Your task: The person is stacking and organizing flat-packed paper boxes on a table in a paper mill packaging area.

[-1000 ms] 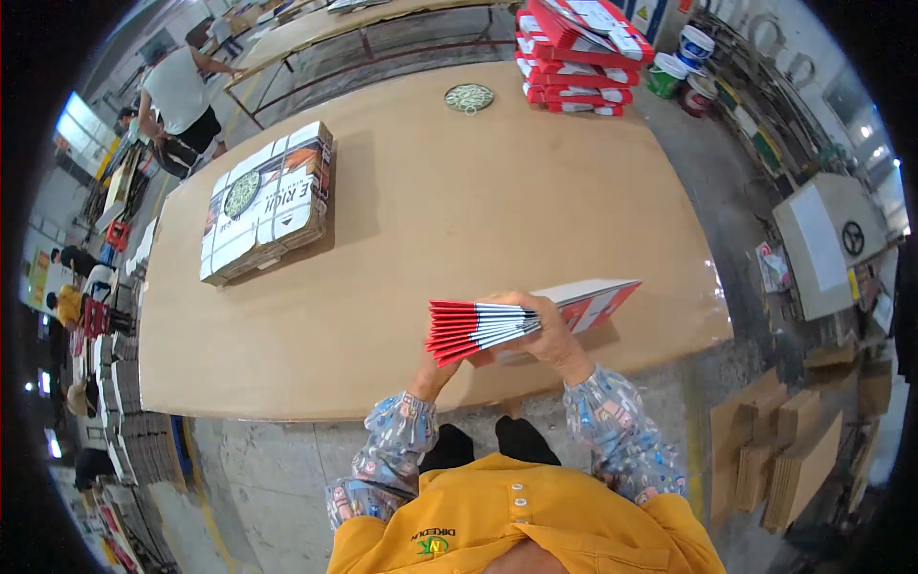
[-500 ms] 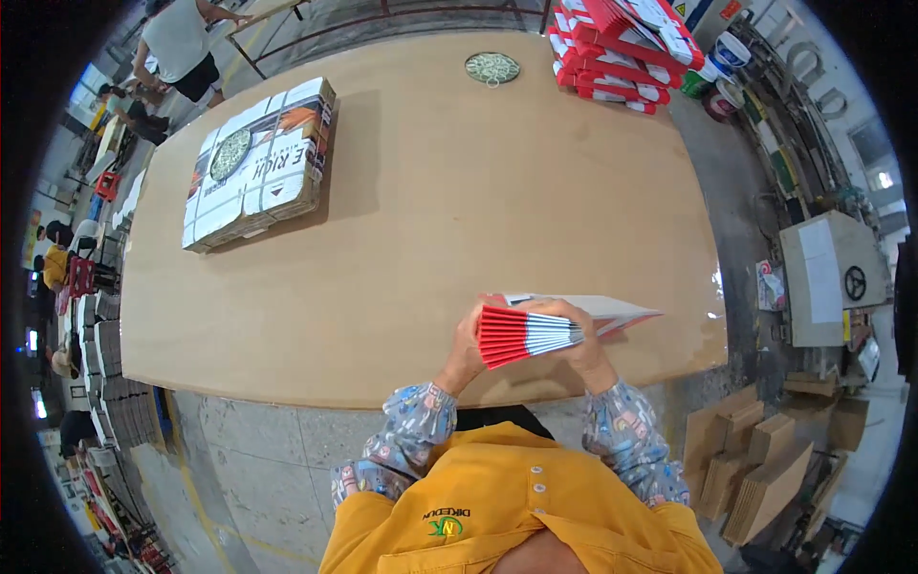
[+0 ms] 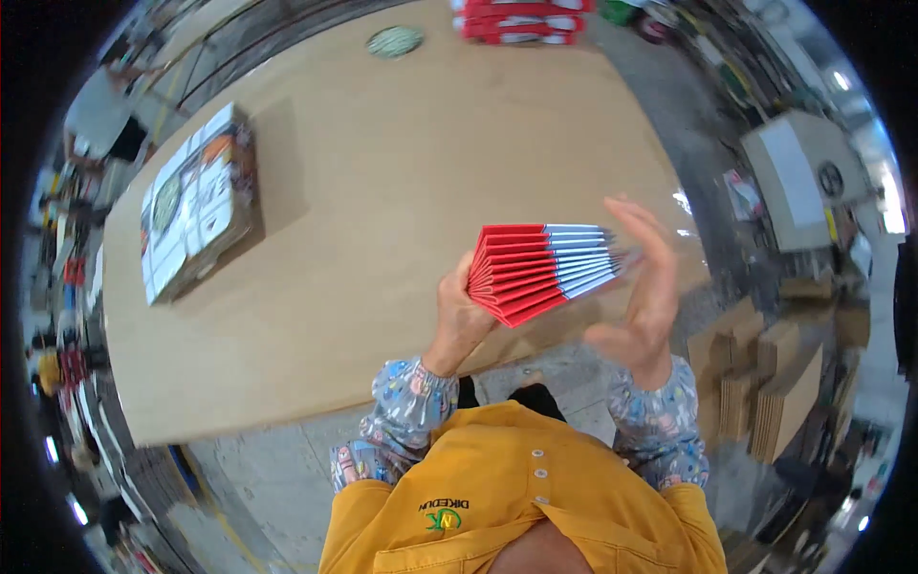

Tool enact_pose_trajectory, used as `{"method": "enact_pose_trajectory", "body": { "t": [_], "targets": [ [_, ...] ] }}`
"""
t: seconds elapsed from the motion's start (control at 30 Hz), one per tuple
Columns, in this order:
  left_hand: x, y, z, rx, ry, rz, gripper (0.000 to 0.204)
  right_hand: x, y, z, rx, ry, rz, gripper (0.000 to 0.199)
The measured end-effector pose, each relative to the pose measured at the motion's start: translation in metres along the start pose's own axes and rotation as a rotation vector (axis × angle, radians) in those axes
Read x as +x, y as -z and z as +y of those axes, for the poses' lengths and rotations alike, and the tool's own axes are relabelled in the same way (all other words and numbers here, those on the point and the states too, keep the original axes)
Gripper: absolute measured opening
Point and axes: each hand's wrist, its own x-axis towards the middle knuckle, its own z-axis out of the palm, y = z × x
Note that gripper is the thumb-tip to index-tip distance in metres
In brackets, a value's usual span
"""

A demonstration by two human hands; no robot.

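Note:
A fanned stack of red-and-white folded card pieces is held up over the near right part of the table, folded red edges toward my left. My left hand grips the stack at its red end; the fingers beneath are partly hidden. At the stack's white end, my right hand is lifted away with its fingers stretched out and thumb apart. It is a little blurred, holds nothing, and seems to be just off the stack's edges.
The brown-covered table lies before me. On it stand a strapped white printed bundle at the left, a green-and-white round disc at the far side, and a red-and-white pile. Cardboard sheets lean at the right.
My right hand has let go of the stack and opened beside it. The stack is raised and more fanned, still in my left hand. The whole view has turned and shifted.

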Motion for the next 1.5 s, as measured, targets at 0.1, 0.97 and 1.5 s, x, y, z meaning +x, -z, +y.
{"method": "enact_pose_trajectory", "body": {
  "t": [0.1,0.97,1.5],
  "targets": [
    [0.015,-0.025,0.015,-0.001,-0.037,-0.012,0.028,0.024,0.004,-0.044,-0.372,0.09,-0.089,0.086],
    [0.053,-0.221,0.012,-0.202,0.256,-0.858,0.039,-0.041,0.136,0.112,-0.689,-0.745,0.046,0.053],
    [0.035,-0.262,-0.038,-0.45,0.78,-0.945,0.06,-0.088,0.131,0.187,-0.661,-1.0,-0.252,0.056]
  ]
}}
